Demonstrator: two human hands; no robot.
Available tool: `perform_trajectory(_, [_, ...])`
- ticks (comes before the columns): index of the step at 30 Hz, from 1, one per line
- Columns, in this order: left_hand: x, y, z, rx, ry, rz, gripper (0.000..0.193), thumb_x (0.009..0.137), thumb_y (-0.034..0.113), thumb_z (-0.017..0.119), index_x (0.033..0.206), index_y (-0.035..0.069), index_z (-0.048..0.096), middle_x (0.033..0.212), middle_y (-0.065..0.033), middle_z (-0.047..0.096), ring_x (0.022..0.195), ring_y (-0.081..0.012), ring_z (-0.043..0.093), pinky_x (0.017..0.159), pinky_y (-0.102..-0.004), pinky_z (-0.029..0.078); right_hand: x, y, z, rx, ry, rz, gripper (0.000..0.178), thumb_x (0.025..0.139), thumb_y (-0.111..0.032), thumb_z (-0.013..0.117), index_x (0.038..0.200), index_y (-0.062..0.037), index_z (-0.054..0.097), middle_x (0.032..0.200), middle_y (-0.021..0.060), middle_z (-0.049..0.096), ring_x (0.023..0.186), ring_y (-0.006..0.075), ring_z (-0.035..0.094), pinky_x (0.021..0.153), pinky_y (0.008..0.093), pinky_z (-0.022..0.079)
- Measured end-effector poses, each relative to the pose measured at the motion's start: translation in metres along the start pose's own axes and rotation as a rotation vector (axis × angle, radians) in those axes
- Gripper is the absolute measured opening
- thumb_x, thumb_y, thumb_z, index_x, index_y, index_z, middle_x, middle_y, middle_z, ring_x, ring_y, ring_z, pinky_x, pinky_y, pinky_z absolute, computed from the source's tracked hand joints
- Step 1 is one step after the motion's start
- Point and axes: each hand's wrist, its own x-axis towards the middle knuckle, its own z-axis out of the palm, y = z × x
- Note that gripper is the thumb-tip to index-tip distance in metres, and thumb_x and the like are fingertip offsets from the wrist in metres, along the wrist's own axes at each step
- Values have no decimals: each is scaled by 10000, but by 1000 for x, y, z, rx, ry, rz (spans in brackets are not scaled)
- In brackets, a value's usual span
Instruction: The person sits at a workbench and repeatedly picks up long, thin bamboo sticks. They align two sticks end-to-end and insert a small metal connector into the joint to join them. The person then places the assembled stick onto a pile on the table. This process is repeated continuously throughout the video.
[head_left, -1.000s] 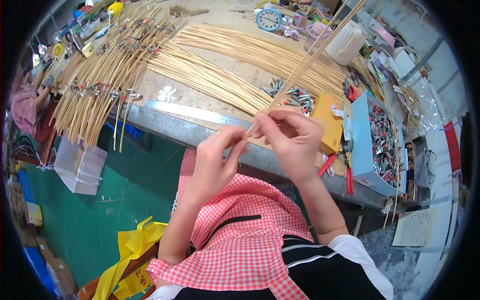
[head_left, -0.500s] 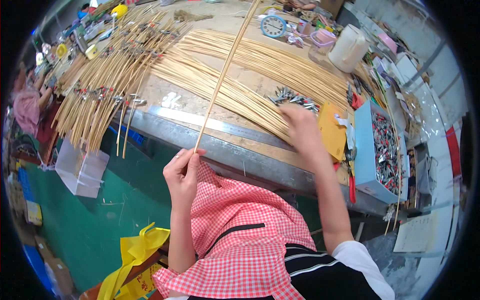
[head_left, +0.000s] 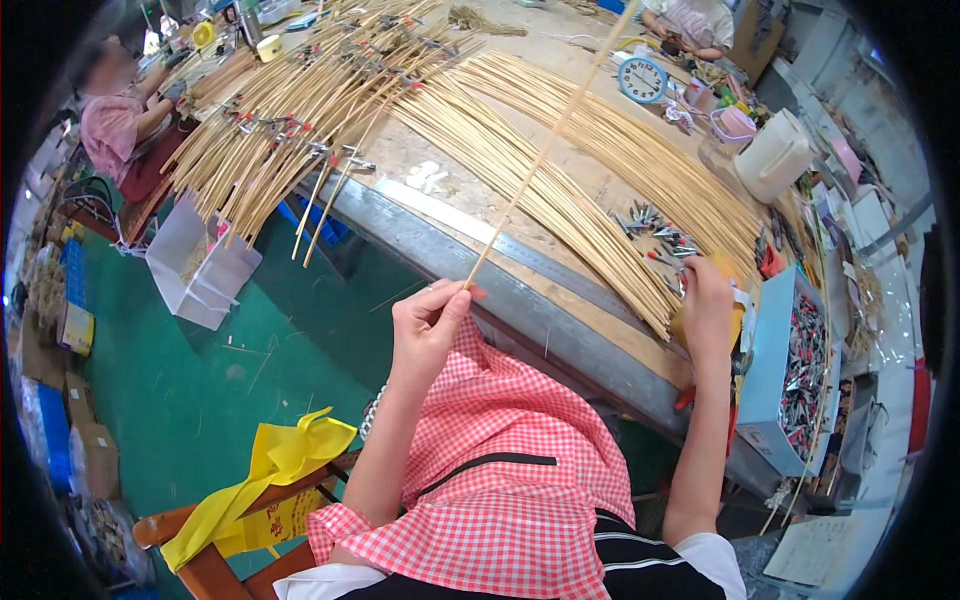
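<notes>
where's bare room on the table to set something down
Bare tabletop shows beyond the far stick row, left of the blue clock; a narrower patch lies between the ruler and near stick row. It is crowded left, under the clipped sticks, and around the right hand: loose clips, blue box.

We are in a craft workshop: thin sticks (head_left: 620, 150) lie massed on a broad surface (head_left: 530, 45), clips (head_left: 803, 370) fill a blue box (head_left: 765, 365), other people (head_left: 110, 130) alongside

Your left hand (head_left: 428, 325) pinches the lower end of a thin wooden stick (head_left: 540, 160) slanting over the bench (head_left: 405, 222); your right hand (head_left: 708, 298) is just beside loose metal clips (head_left: 648, 220).
</notes>
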Motion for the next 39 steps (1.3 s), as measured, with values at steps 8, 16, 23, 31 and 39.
perform_trajectory(8, [-4, 2, 7, 153, -63, 66, 130, 901, 65, 607, 921, -27, 696, 665, -12, 536, 581, -59, 408, 505, -232, 290, -39, -122, 15, 1278, -263, 234, 236, 926, 8, 536, 1139, 55, 625, 872, 56, 597, 682, 96, 574, 606, 248, 510])
perform_trajectory(16, [-7, 3, 15, 191, -99, 138, 121, 889, 43, 602, 912, -32, 694, 648, -23, 531, 573, -74, 435, 501, -247, 311, -43, -153, 33, 1358, -239, 289, 199, 905, 32, 573, 1085, 95, 631, 801, 71, 616, 609, 92, 563, 552, 225, 499])
perform_trajectory(23, [-7, 3, 18, 209, -110, 148, 120, 889, 35, 598, 940, -24, 690, 638, -32, 517, 554, -83, 433, 494, -260, 321, -49, -156, 42, 1361, -142, 331, 188, 916, 24, 566, 1077, 81, 646, 752, 80, 620, 548, 89, 543, 488, 222, 478])
perform_trajectory(31, [-9, 2, 20, 195, -127, 171, 114, 884, 22, 602, 936, -25, 691, 638, -33, 516, 558, -84, 435, 492, -261, 325, -52, -158, 44, 1404, -117, 363, 186, 917, 7, 581, 1076, 72, 650, 738, 78, 620, 536, 85, 531, 476, 216, 470])
perform_trajectory(39, [-5, 1, 8, 45, -284, 9, 139, 886, 50, 590, 923, -39, 691, 674, -34, 567, 562, -83, 457, 497, -242, 329, -43, -139, 32, 1269, -161, 133, 270, 908, -31, 609, 1167, 43, 614, 1027, 94, 655, 839, 117, 612, 675, 224, 524])
